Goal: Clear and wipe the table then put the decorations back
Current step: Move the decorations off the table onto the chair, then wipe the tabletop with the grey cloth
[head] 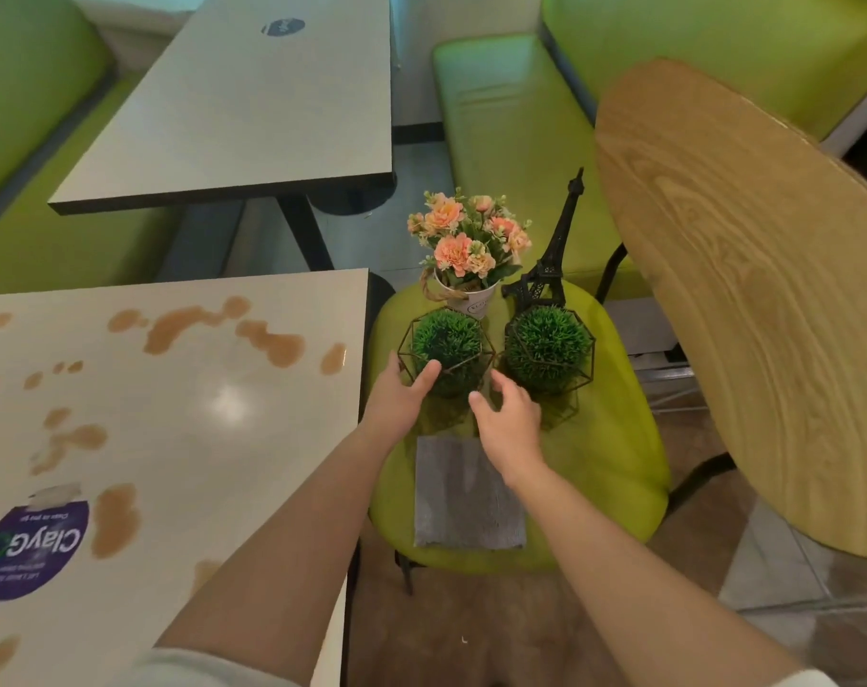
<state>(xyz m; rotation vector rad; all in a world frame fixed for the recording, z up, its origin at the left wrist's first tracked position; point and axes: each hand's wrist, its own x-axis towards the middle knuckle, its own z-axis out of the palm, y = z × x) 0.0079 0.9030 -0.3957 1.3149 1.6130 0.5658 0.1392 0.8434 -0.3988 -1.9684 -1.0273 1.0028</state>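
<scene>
Four decorations are seen on the green chair seat (614,438): two grass balls in wire frames, one flower pot (471,250) and one small black tower (552,255). One folded grey cloth (466,493) is laid at the near edge of the seat. The flower pot and tower are set at the far edge, and the two balls are placed side by side in the middle.

The left grass ball (448,349) is touched by the left hand (396,394), whose fingers are spread loosely against its frame. The right hand (508,419) is held just beside it, between the two balls, with its fingers bent and open; nothing is held in it. The right grass ball (548,352) is not touched.

The desk (183,404) at the left is marked by many brown spills, too many to count. One purple sticker (29,552) is stuck near its near edge. The desk's left side is cut off. A wooden chair back (748,290) fills the right side and hides what is behind it. Little room is left on the seat.
</scene>
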